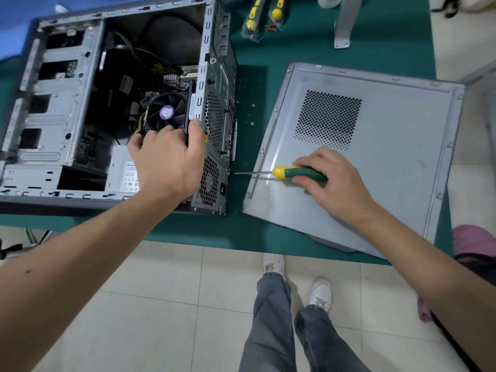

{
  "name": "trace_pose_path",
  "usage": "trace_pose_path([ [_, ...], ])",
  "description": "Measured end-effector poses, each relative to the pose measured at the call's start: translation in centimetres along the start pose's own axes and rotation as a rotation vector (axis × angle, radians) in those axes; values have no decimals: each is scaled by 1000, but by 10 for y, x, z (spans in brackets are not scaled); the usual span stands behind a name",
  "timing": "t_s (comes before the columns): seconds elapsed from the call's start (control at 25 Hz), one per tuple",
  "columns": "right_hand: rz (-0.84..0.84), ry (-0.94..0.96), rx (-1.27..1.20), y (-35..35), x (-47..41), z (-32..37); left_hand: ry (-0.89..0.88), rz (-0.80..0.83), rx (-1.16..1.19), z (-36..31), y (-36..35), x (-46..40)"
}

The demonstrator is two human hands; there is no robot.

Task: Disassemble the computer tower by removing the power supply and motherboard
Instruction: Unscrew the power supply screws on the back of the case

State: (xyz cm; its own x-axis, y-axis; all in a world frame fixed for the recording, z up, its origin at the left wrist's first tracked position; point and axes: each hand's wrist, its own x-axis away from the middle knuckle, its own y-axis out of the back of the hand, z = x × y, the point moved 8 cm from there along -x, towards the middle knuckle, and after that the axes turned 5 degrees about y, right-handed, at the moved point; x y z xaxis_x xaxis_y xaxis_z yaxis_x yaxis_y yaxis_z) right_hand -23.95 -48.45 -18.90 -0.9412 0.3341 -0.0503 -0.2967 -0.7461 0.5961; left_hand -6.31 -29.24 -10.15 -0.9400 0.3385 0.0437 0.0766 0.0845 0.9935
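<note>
The open grey computer tower (61, 108) lies on its side on the green table. Inside I see the motherboard's black CPU fan (166, 112) and, at the near corner, the grey power supply (122, 171). My left hand (167, 159) grips the case's rear frame edge, fingers curled over it, above the power supply. My right hand (334, 177) holds a green and yellow screwdriver (298, 173). Its shaft lies level and its tip touches the rear panel (214, 146) near the power supply's corner.
The removed side panel (375, 183) lies flat under my right hand, overhanging the table's near edge. Loose screws (252, 114) sit on the green table (249, 234) between case and panel. Packaged yellow screwdrivers (261, 17) and a metal bracket (345, 22) lie at the back.
</note>
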Motion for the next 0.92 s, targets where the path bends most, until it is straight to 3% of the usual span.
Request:
trace_pose_path([
  [0.12, -116, -284, -356, 4, -4, -14, 2, 1, 11, 0, 0, 1],
  [0.24, 173, -533, -147, -9, 4, -32, 2, 3, 8, 0, 0, 1],
  [0.36, 236, -438, -12, -8, 2, -33, 3, 0, 4, -1, 0, 0],
  [0.6, 8, -62, -55, -1, 0, -7, 1, 6, -3, -1, 0, 0],
  [0.68, 19, -117, -79, -2, 1, -9, 3, 6, 0, -1, 1, 1],
  [0.8, 241, -314, 59, -15, 2, -19, -2, 3, 10, -1, 0, 1],
  [0.92, 128, -223, 110, -11, -1, -9, 0, 1, 8, 0, 1, 1],
])
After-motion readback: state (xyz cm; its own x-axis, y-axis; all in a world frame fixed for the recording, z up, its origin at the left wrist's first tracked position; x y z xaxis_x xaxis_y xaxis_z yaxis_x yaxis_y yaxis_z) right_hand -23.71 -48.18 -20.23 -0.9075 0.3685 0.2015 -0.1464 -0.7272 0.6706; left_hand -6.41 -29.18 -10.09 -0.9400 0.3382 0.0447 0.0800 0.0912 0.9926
